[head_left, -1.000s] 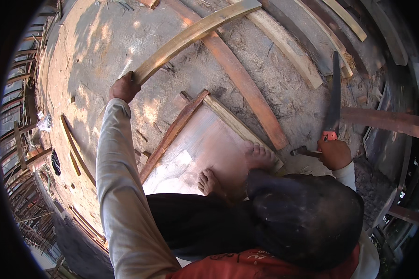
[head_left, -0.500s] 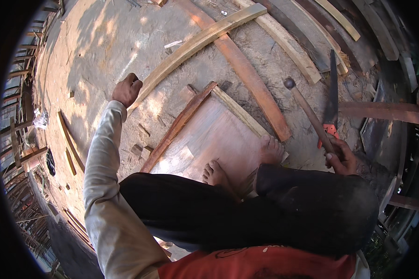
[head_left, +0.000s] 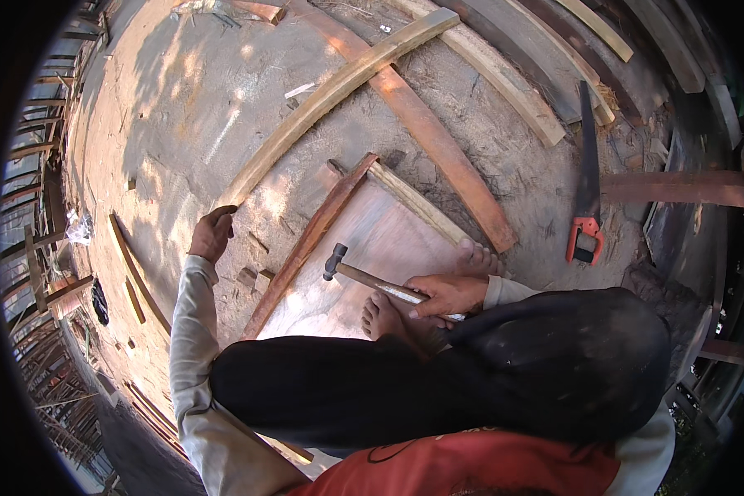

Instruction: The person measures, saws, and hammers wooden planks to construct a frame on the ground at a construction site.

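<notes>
My right hand (head_left: 450,298) is wrapped round the wooden handle of a hammer (head_left: 364,275), its dark metal head pointing left over a pale panel (head_left: 339,227). A reddish wooden strip (head_left: 306,236) and a paler strip (head_left: 417,202) edge this panel, and my bare feet (head_left: 380,316) rest on it. To the left, my left hand (head_left: 211,237) has its fingers closed beside the near end of a long light plank (head_left: 322,95); whatever they hold is hidden. A handsaw (head_left: 587,182) with a red-orange handle lies on the ground at right.
A reddish plank (head_left: 442,149) runs beneath the light one. Several more boards (head_left: 504,78) lie at the upper right, and a dark red beam (head_left: 678,188) juts in beyond the saw. Narrow wood strips (head_left: 136,264) and small wood blocks (head_left: 260,279) lie at left on the dirt.
My right hand has swung the hammer leftward from beside the saw to above the panel. My left hand has drawn back toward me along the light plank's near end.
</notes>
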A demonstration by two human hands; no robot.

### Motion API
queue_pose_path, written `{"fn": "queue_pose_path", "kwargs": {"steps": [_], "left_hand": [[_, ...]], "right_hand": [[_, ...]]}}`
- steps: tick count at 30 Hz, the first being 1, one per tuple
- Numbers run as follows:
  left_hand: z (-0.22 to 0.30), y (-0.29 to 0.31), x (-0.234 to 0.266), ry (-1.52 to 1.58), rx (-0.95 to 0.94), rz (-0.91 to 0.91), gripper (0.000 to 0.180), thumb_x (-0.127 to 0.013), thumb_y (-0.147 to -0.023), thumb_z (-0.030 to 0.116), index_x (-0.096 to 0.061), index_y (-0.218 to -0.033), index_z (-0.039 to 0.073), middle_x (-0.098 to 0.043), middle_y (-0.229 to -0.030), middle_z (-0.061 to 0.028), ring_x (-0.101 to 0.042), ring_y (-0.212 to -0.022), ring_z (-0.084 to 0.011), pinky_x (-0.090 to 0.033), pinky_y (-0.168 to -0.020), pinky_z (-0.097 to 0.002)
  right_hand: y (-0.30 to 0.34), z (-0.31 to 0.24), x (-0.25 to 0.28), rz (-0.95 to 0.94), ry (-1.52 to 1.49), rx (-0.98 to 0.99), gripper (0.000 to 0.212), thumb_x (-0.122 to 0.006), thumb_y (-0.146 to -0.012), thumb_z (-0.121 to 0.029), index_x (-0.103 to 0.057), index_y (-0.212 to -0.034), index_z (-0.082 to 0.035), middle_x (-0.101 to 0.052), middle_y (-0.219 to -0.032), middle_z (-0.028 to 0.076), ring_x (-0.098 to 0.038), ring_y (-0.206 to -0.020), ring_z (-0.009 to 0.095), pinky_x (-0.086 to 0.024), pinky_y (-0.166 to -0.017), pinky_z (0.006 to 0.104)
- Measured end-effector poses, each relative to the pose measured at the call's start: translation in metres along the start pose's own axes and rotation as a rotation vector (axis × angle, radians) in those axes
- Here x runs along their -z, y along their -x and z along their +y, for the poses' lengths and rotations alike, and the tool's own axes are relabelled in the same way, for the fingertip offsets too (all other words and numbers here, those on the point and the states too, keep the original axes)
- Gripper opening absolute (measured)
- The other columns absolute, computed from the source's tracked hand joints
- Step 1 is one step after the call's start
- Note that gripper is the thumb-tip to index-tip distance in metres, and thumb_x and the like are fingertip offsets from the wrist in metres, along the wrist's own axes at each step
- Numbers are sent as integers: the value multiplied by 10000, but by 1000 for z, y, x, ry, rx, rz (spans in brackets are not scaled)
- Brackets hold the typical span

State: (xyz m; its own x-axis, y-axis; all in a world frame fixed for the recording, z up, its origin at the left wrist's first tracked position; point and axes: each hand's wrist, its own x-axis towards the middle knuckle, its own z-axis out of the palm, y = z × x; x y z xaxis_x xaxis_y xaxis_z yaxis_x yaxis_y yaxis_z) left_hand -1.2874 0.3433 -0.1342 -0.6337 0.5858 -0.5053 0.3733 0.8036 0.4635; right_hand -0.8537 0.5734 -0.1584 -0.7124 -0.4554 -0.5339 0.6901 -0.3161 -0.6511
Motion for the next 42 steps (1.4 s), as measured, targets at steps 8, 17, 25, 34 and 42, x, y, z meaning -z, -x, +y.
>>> {"fn": "queue_pose_path", "kwargs": {"steps": [8,17,25,34,42], "left_hand": [[4,-2,-6,-89,27,-23,261,-487,-964,149,-645,-1125,19,-675,-765,-92,-652,-733,-193,-516,-727,-339],[73,-18,-34,-31,-16,-188,225,-596,-981,208,-672,-1051,8,-667,-748,-64,-614,-648,-145,-504,-634,-315],[201,-13,-127,-106,57,-518,481,-601,-977,453,-696,-993,-18,-614,-649,-70,-586,-602,-134,-468,-570,-316],[248,0,-253,41,251,-404,616,-570,-957,545,-687,-954,-59,-674,-651,-137,-641,-555,-234,-509,-578,-375],[223,-15,-264,50,245,-389,528,-590,-942,458,-710,-854,-48,-682,-643,-136,-671,-594,-247,-521,-605,-388]], "right_hand": [[-6,20,12,459,-62,127,292,-607,-998,-190,-475,-1169,7,-551,-628,61,-559,-490,137,-457,-452,299],[-15,40,19,606,181,221,313,-594,-985,-198,-496,-1209,-2,-583,-614,84,-606,-518,168,-460,-480,328],[3,19,29,498,80,90,387,-647,-941,-309,-507,-1101,15,-639,-704,183,-659,-679,305,-491,-673,437],[-23,66,28,452,306,362,419,-684,-909,-312,-525,-1104,23,-626,-925,276,-628,-864,434,-474,-753,481],[-20,47,22,681,282,316,445,-689,-887,-292,-547,-1185,7,-633,-975,252,-633,-944,405,-478,-814,458]]}}
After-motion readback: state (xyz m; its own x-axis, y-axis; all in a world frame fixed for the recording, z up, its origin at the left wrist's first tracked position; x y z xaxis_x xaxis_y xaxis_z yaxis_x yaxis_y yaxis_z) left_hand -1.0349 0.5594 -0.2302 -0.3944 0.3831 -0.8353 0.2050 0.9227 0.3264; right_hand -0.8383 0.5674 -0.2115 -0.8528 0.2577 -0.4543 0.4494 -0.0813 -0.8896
